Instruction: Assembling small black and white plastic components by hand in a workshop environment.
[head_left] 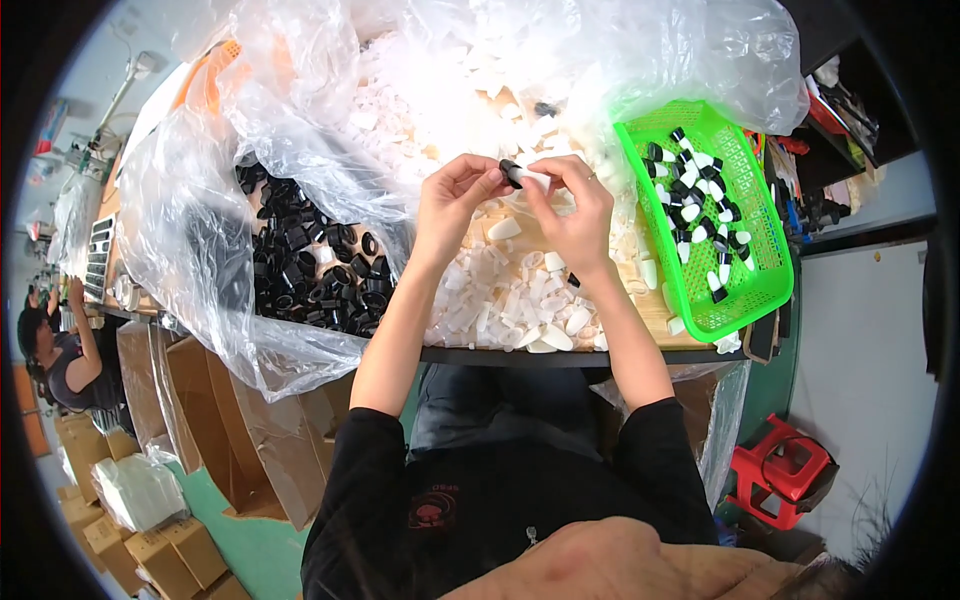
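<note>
Over the middle of the table, my two hands meet fingertip to fingertip. My left hand point(449, 205) pinches a small black plastic ring-shaped cap point(510, 173). Between the thumb and fingers of my right hand point(580, 212) is a white rounded plastic piece point(534, 180), its end against the black cap. Whether the two are fully joined I cannot tell. Loose white plastic pieces point(505, 310) lie in a heap beneath my hands. To the left, many black caps point(320, 265) are piled in a clear plastic bag point(185, 235).
A green plastic basket point(708, 325) on the right holds several joined black-and-white pieces. More plastic sheeting point(730, 50) covers the back. A red stool point(780, 470) stands at lower right, cardboard boxes point(165, 555) at lower left. Another person point(75, 365) works at far left.
</note>
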